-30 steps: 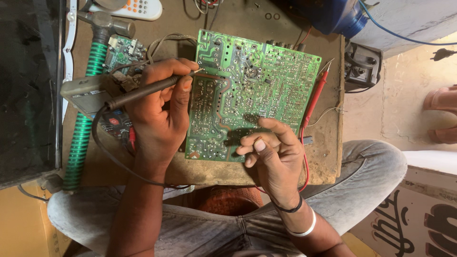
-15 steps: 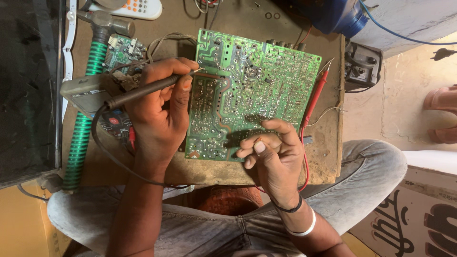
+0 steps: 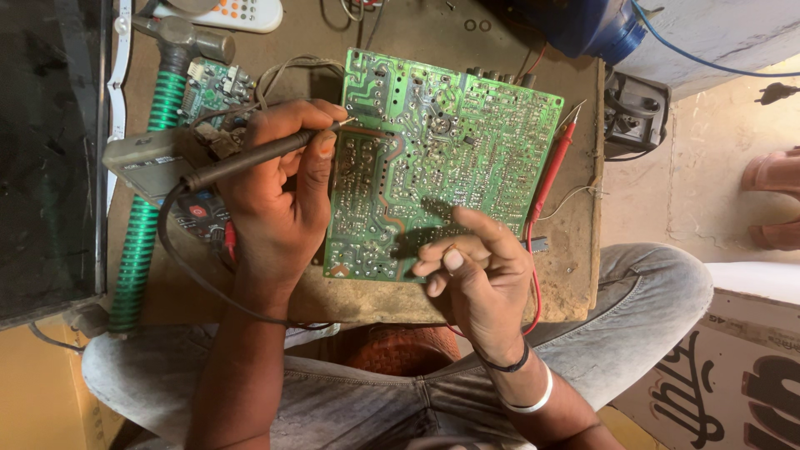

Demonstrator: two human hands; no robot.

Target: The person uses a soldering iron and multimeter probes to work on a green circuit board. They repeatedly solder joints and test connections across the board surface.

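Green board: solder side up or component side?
Solder side up: the circuit board lies flat showing traces and solder joints; the soldering iron tip touches its left edge.

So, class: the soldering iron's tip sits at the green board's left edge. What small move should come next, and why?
Probably ease the soldering iron tip onto the nearest joint of the circuit board. The left hand holds it like a pen, tip at the board's upper left edge, and the right hand steadies the lower edge.
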